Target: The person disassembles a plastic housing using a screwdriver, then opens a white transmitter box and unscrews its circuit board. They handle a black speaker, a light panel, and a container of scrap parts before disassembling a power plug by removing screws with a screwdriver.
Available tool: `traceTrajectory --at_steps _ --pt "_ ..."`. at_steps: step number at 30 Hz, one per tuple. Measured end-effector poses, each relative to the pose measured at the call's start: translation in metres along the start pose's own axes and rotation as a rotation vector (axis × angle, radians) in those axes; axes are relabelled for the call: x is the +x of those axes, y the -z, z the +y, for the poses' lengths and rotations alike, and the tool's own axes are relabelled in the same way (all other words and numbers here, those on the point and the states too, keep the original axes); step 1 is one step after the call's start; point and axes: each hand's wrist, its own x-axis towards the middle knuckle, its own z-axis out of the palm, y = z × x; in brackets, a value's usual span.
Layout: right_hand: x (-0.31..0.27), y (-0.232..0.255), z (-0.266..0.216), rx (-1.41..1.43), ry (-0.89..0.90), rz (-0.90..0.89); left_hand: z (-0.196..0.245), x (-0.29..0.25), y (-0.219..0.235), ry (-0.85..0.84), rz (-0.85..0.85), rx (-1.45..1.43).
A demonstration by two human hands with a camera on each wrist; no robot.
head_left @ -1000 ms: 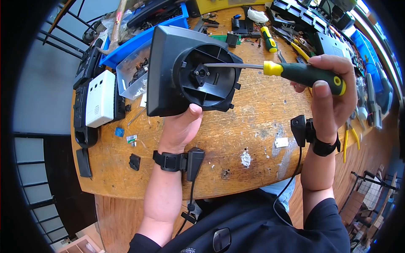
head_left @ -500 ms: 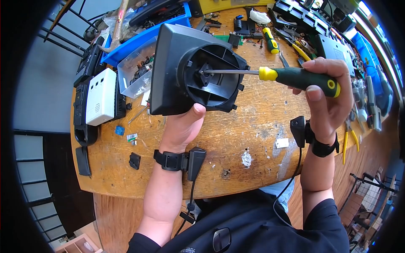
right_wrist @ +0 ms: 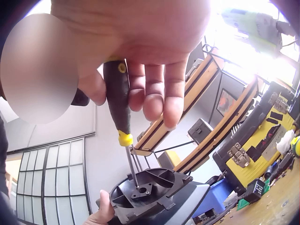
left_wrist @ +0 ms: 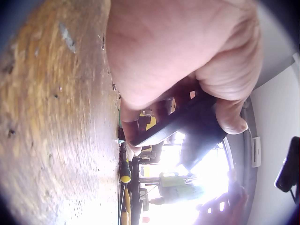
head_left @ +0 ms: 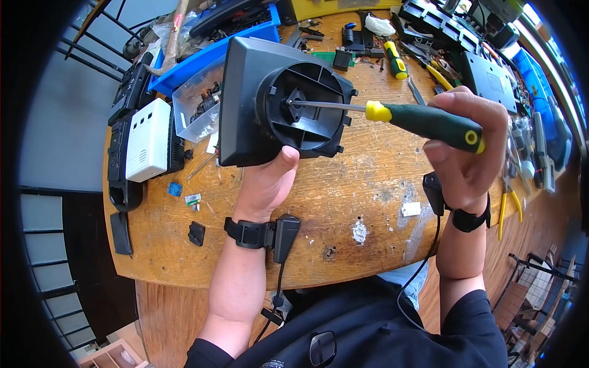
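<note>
My left hand (head_left: 268, 184) grips a black plastic housing (head_left: 242, 104) from beneath, thumb up at its round, ribbed back. Above the tabletop the housing is tilted, so that its hollow round side faces right in the head view. A small diamond-shaped mount (right_wrist: 142, 190) sits in the middle of that hollow. In my right hand (head_left: 475, 144) is a screwdriver (head_left: 429, 126) with a dark green and yellow handle, pinched between thumb and forefinger; the other fingers stand off it in the right wrist view. Its tip meets one end of the mount. The left fingers lie mostly hidden behind the housing.
Left of the housing stand a white box (head_left: 147, 141), a clear bin (head_left: 196, 107) of small parts and a blue tray (head_left: 215, 58). Another screwdriver (head_left: 396, 60) and pliers (head_left: 437, 72) lie at the back. Yellow-handled pliers (head_left: 509, 205) rest at the right edge.
The screwdriver's tip has come down and left onto the mount's end, and its handle now slants lower to the right. My right hand has turned, with the thumb lower. The housing has barely shifted.
</note>
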Motion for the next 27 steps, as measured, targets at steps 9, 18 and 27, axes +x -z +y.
traceTrajectory --at_steps 9,18,27 --pt "-0.003 0.000 0.002 0.009 -0.096 -0.037 -0.001 0.003 0.006 -0.081 -0.028 0.137" --pt "0.004 0.007 -0.006 -0.323 -0.095 -0.087 0.000 0.004 0.000 -0.060 -0.010 0.114" --pt "-0.003 -0.010 -0.001 0.107 -0.167 0.062 0.002 0.004 0.001 -0.056 -0.009 0.160"
